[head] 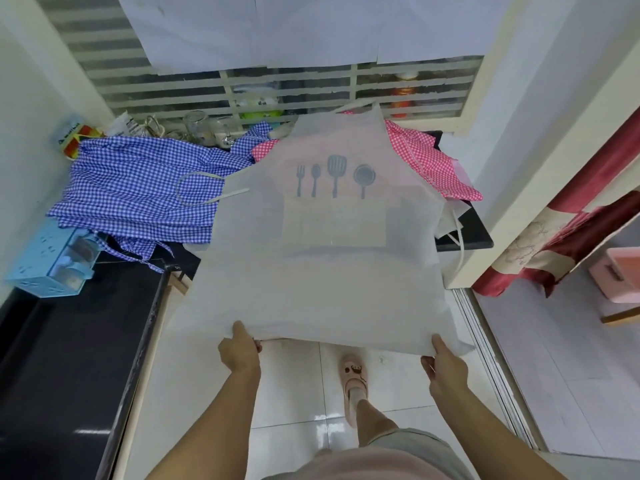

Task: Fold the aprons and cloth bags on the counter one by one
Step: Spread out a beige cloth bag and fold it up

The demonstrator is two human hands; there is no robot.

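- Thin white non-woven apron printed with dark kitchen utensils [322, 258] — spread bib-away, hem-near, its long axis running straight out from the body toward the window grille.
- Bib end draped over the black counter [464, 233], lying on top of the pink-and-white gingham cloth [429, 157]; hem end held in the air over the pale tiled floor [294, 386].
- Left hand [239, 349] pinching the near left hem corner, thumb on top of the fabric, other fingers curled beneath.
- Right hand [445, 365] pinching the near right hem corner the same way, thumb on top.
- Both forearms stretched forward, roughly level, hem taut between them; neither hand clearly nearer the bib.
- Blue-and-white gingham apron [138, 188] heaped on the counter to the left, a white tie strap [207, 187] lying across it.
- Likely next: hem carried forward onto the bib — a fold across the long axis.
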